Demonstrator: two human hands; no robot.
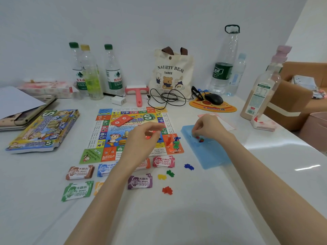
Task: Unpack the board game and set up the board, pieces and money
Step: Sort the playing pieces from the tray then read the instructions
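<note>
Head view: right hand [208, 128] reaches into the blue tray [210, 156], fingertips bunched over small red pieces [198, 138]; whether one is gripped cannot be determined. Left hand [141, 138] hovers curled above the board [106, 137], covering a blurred red-orange item; grip indeterminate. Pawns [174, 143] stand on the board's near right corner. Money stacks [79, 172] lie along its near edge; the left forearm hides parts of three. Loose tokens [167, 190] in four colours lie just beside them.
</note>
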